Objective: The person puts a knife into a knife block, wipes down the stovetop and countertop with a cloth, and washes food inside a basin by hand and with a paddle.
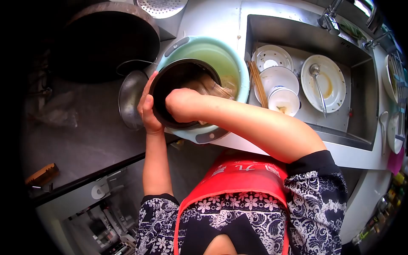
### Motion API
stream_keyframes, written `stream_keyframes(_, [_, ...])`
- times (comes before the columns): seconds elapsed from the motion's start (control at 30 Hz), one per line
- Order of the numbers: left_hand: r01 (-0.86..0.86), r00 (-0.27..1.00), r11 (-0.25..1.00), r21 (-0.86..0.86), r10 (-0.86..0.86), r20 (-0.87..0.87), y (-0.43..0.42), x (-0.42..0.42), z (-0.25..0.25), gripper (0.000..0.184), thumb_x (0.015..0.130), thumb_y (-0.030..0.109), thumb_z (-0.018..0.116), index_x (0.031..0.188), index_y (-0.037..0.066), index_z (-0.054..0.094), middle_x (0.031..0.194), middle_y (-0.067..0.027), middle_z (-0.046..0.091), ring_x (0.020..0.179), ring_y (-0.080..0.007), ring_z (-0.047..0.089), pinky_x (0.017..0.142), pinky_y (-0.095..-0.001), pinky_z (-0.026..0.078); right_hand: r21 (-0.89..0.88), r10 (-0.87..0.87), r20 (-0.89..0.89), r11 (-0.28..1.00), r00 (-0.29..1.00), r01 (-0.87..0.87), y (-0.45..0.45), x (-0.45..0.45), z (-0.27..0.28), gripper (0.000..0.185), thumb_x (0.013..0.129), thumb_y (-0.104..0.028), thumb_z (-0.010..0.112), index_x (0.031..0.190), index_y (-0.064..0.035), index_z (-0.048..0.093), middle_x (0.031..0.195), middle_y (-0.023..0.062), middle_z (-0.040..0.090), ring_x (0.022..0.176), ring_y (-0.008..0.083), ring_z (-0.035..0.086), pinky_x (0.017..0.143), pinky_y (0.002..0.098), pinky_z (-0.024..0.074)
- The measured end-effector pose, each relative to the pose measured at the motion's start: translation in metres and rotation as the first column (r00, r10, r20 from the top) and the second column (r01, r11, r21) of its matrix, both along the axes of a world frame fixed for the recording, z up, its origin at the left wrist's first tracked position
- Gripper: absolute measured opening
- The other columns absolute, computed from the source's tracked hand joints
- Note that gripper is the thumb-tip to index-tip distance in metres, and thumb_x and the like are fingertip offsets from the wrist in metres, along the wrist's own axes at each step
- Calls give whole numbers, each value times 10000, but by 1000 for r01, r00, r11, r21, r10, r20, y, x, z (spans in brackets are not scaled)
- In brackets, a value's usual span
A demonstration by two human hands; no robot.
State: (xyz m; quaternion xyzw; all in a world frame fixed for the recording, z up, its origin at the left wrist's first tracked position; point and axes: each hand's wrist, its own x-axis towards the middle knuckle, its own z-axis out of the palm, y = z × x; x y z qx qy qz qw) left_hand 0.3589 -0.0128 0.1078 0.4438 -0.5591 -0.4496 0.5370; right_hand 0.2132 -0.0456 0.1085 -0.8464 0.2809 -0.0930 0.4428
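A dark round pot [163, 80] is tilted over a light green basin [241, 63] with greenish water in it. My left hand [149, 108] is wrapped round the pot's left side, its fingers on the outer wall. Inside the pot's mouth is my right hand [182, 104], its fingers curled and partly hidden, so what they hold cannot be made out. Pale, wet pieces of food [206, 86] lie at the pot's right side, beside my right wrist.
A steel sink [344, 127] at the right holds plates [335, 80], a white bowl [284, 102], chopsticks [258, 85] and a spoon [318, 87]. Left of the pot are a metal strainer [129, 100] and a large dark wok [110, 42]. A brown comb-like object [42, 175] lies far left.
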Motion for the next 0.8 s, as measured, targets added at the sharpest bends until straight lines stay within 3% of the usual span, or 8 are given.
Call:
stream_keyframes(0.07, [0, 1000, 1000, -5, 0, 10, -1, -3, 1, 698, 817, 393, 487, 1346, -40, 350, 1332, -180, 441, 1223, -272, 435, 1057, -379, 298, 342, -218, 223, 930, 950, 133, -1, -6, 13, 196, 657, -41, 621, 839, -36, 692, 696, 147, 643, 700, 274, 641, 653, 359, 503])
stream_keyframes(0.1, [-30, 1000, 999, -20, 30, -6, 0, -8, 3, 643, 834, 367, 449, 1302, -71, 395, 1309, -187, 461, 1196, -267, 458, 1035, -366, 324, 773, -438, 163, 614, 884, 162, 0, -9, 19, 152, 678, -81, 640, 816, -55, 698, 634, 130, 624, 593, 204, 615, 587, 336, 490])
stream_keyframes(0.17, [-64, 998, 997, -34, 63, -23, 1, -7, 3, 602, 851, 340, 412, 1259, -101, 441, 1286, -194, 480, 1169, -261, 480, 1013, -353, 351, 846, -551, 239, 522, 800, 106, 1, -4, 13, 126, 675, -77, 643, 784, -47, 697, 594, 105, 612, 568, 187, 600, 581, 312, 483])
stream_keyframes(0.37, [-15, 999, 1000, 3, 15, -38, 2, -3, -2, 684, 812, 376, 467, 1338, -47, 360, 1326, -185, 446, 1222, -273, 435, 1059, -380, 294, 92, -6, 219, 996, 976, -15, -1, -5, 2, 114, 676, -97, 644, 762, -44, 697, 587, 95, 614, 564, 191, 606, 596, 311, 490])
stream_keyframes(0.5, [-23, 998, 999, 41, 25, -61, 2, -7, 5, 689, 805, 365, 481, 1333, -60, 359, 1330, -187, 443, 1222, -274, 437, 1054, -379, 304, 680, -383, 329, 730, 863, 65, 3, -21, 20, 104, 658, -79, 631, 740, -51, 689, 590, 108, 616, 563, 195, 609, 567, 333, 487])
stream_keyframes(0.7, [-3, 999, 1000, 20, 4, -36, 0, -3, 1, 696, 811, 382, 496, 1330, -62, 362, 1328, -186, 443, 1225, -275, 433, 1057, -378, 295, -22, 48, -118, 998, 992, -51, -2, -7, 7, 129, 665, -25, 580, 750, -35, 677, 712, 138, 640, 664, 258, 630, 629, 358, 504])
stream_keyframes(0.77, [-3, 1000, 1000, 6, 3, -30, 0, -1, 1, 692, 813, 384, 495, 1327, -62, 367, 1329, -186, 442, 1227, -274, 430, 1059, -377, 292, 6, -93, 24, 996, 995, 93, -2, -4, 6, 129, 703, -38, 589, 797, -12, 674, 740, 126, 645, 668, 235, 629, 633, 362, 502])
stream_keyframes(0.8, [-3, 1000, 1000, -5, 3, -26, 0, -1, 0, 689, 816, 387, 493, 1324, -61, 372, 1329, -185, 440, 1230, -274, 426, 1060, -377, 289, 438, -347, 218, 870, 912, 226, -2, 1, 6, 130, 730, -50, 590, 819, -1, 670, 728, 114, 641, 670, 216, 623, 625, 356, 498])
